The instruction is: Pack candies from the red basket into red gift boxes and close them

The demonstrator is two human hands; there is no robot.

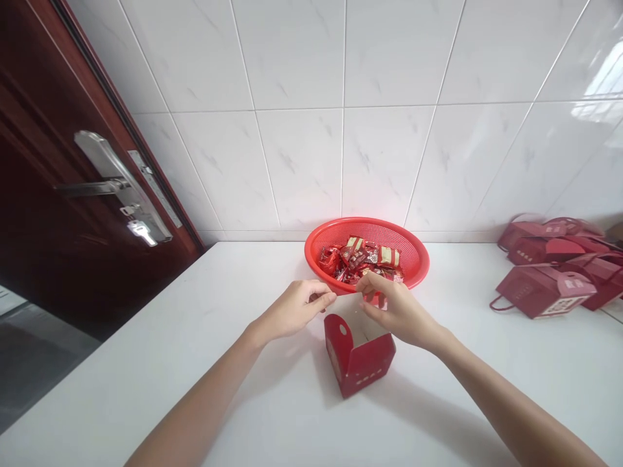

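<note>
A small red cardboard gift box (368, 363) stands upright on the white table with its top open, showing a pale inside. Its raised back flap is between my two hands. My left hand (307, 305) is closed, thumb against fingers, at the left corner of that flap. At the flap's right corner, my right hand (387, 306) pinches the edge between thumb and curled fingers. Just behind the hands sits a red plastic basket (413, 259) holding several wrapped candies (360, 256) in red and gold.
Several folded dark red gift boxes (540, 288) with cord handles lie piled at the right of the white table (272, 415). A tiled wall (296, 162) runs along the back. To the left is a dark wooden door (39, 214) with a metal handle (97, 188) and keys (141, 230).
</note>
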